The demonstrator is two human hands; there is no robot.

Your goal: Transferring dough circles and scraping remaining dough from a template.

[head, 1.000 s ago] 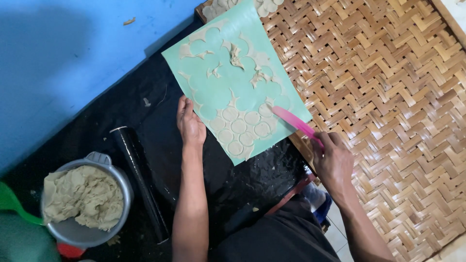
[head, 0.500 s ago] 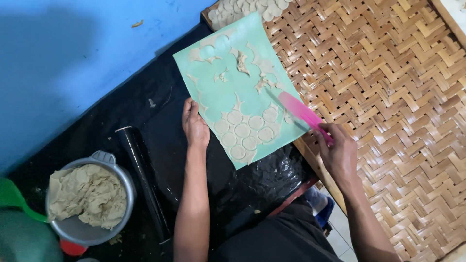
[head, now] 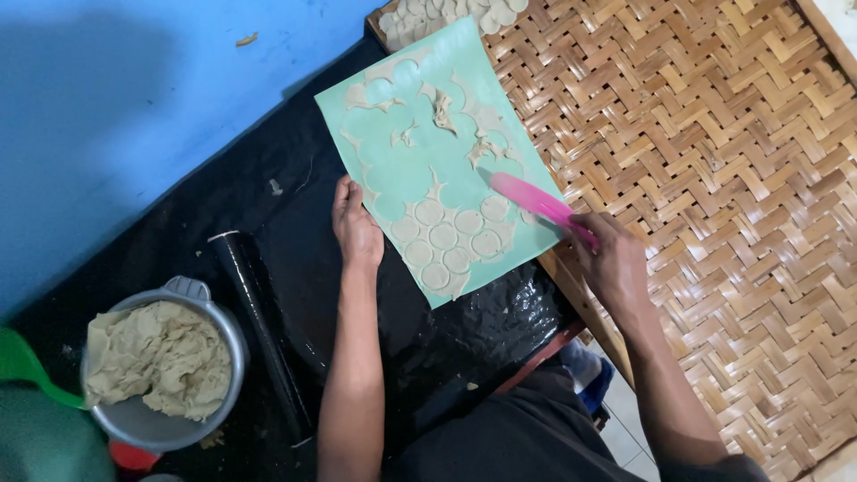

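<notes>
Dough discs (head: 451,239) on mint-green sheet (head: 428,143), clustered at near end, between the two hands. Left hand (head: 355,228) flat, fingers open, pressing sheet's left edge just beside discs; grips nothing. Right hand (head: 614,264) closed around handle of pink scraper (head: 536,202); blade laid on sheet, tip just above and right of disc cluster. Discs: round, pale beige, thin, packed edge to edge; about nine countable, some outlines unclear. Upper sheet: thin ragged dough scraps (head: 439,109) tracing round cut-out gaps. Sheet smooth, flexible, rectangular, lying skewed across black glossy plastic (head: 464,330) covering counter, right edge overlapping woven bamboo tray (head: 714,178), basket-weave, tan. More discs piled (head: 446,13) at tray's far corner, count not readable. One black cylindrical roller (head: 263,330) left of forearm. One grey metal pot (head: 234,332) holding lumpy beige dough mass (head: 161,357), well apart from hands. Green object (head: 22,366) at pot's left, kind unclear. Blue surface (head: 116,107) beyond.
</notes>
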